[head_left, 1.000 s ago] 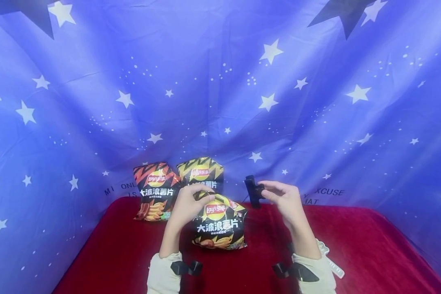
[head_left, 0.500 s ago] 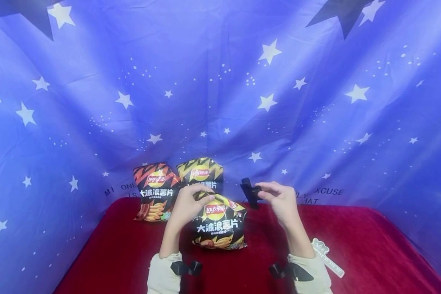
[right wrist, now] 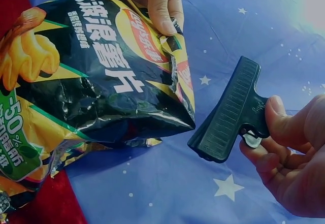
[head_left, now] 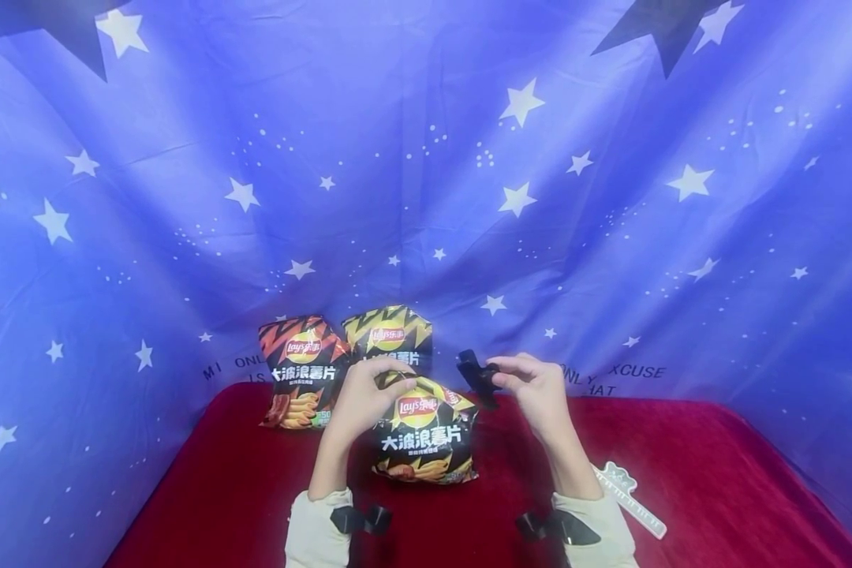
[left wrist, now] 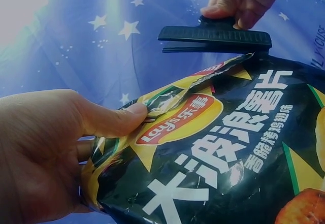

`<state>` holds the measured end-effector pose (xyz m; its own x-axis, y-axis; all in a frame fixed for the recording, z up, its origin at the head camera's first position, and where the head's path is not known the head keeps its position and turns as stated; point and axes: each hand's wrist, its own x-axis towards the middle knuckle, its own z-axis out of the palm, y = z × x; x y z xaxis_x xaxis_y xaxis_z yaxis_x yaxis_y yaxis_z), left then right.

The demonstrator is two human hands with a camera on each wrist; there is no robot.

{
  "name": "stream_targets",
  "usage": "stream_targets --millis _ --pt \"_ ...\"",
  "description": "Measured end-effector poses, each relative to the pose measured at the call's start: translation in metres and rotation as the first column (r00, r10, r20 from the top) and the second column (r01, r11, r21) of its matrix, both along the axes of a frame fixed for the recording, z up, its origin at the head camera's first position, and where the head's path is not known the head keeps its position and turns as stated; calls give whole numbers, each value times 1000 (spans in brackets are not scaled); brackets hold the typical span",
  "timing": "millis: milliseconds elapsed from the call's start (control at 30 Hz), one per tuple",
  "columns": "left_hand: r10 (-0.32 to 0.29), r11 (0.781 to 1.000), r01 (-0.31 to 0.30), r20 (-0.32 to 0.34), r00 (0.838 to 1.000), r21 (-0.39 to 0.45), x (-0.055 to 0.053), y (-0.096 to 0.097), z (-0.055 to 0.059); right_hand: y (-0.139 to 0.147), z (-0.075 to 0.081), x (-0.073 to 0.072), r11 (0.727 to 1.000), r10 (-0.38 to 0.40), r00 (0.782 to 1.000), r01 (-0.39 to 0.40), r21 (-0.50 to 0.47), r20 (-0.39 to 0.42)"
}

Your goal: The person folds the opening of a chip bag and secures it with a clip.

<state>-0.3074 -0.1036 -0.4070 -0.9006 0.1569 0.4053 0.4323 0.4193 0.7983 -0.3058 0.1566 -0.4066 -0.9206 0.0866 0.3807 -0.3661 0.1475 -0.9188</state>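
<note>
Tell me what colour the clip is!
The clip is black; it shows best in the right wrist view.

Apparently slim gap, bag [right wrist: 106, 82] to clip [right wrist: 228, 112]

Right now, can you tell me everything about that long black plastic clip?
The long black clip looks like plastic, with a straight, ridged bar and a narrower grip showing a shiny silver metal bit. The person's right hand pinches that grip, holding it in the air, tilted, beside the top of the black-and-yellow shiny chip bag. Its jaws look slightly parted, with nothing between them.
</note>
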Motion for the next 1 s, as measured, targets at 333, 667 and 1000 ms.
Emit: stream_targets --millis 333,667,1000 --pt "-10 1000 10 -17 1000 -23 1 3 1 -6 2 6 990 -8 999 13 137 -36" --pt "0 1000 -1 -27 1000 -31 4 5 3 -11 0 7 973 -15 996 35 229 -86" --pt "-7 998 4 -44 999 -57 6 7 5 -18 -1 9 962 -27 996 49 269 -85"
